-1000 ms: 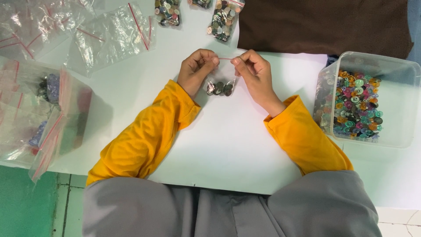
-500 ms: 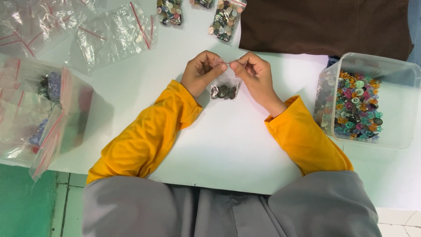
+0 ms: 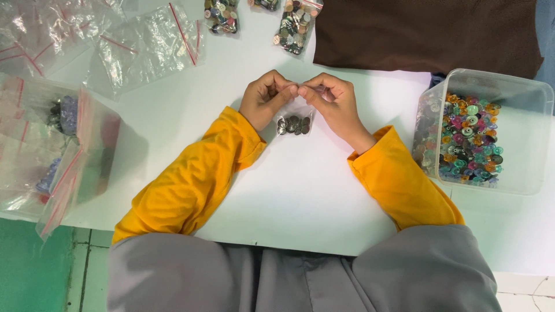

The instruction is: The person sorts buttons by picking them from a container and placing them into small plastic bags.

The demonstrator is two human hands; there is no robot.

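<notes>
A small clear plastic bag point(image 3: 293, 118) with several dark metallic buttons in its bottom hangs just above the white table point(image 3: 300, 196). My left hand point(image 3: 265, 99) and my right hand point(image 3: 331, 99) both pinch the bag's top edge, fingertips almost touching in the middle. Both arms wear yellow sleeves and rest on the table.
A clear plastic tub point(image 3: 491, 130) of colourful buttons stands at the right. Empty red-striped zip bags point(image 3: 144, 43) lie at the back left, more bags with buttons point(image 3: 52, 144) at the left edge. Two filled button bags point(image 3: 296, 20) and a brown cloth point(image 3: 428, 32) lie at the back.
My hands have drawn closer together along the bag's top edge, and the bag has shifted slightly away from me.
</notes>
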